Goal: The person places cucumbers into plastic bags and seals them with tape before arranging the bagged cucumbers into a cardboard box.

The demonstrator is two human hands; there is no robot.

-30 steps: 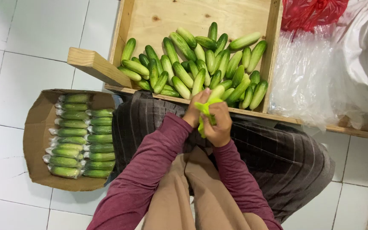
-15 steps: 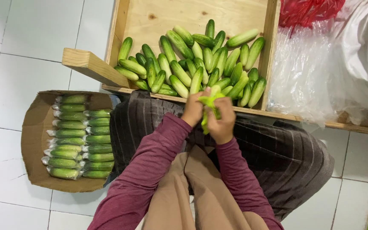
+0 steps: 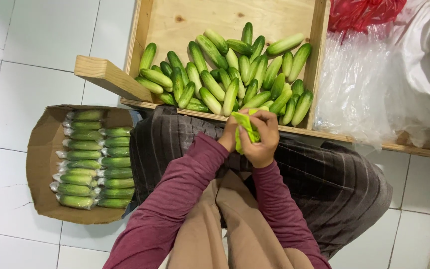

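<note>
Both my hands meet over my lap, just below the front edge of a wooden crate [image 3: 319,60]. My left hand [image 3: 228,135] and my right hand [image 3: 264,140] together grip a light green cucumber in thin wrapping [image 3: 245,128]; my fingers hide most of it. The crate holds a pile of several loose green cucumbers [image 3: 227,74]. A maroon sleeve covers each arm.
A cardboard box [image 3: 43,164] on the white tiled floor at my left holds two rows of several wrapped cucumbers [image 3: 95,159]. Clear plastic bags [image 3: 359,84] and a red bag [image 3: 359,12] lie to the right of the crate. A wooden bar [image 3: 108,77] juts out at the crate's left.
My hands have kept working the wrapped cucumber in place, turning it slightly. The view has shifted down a little, so the crate sits higher.
</note>
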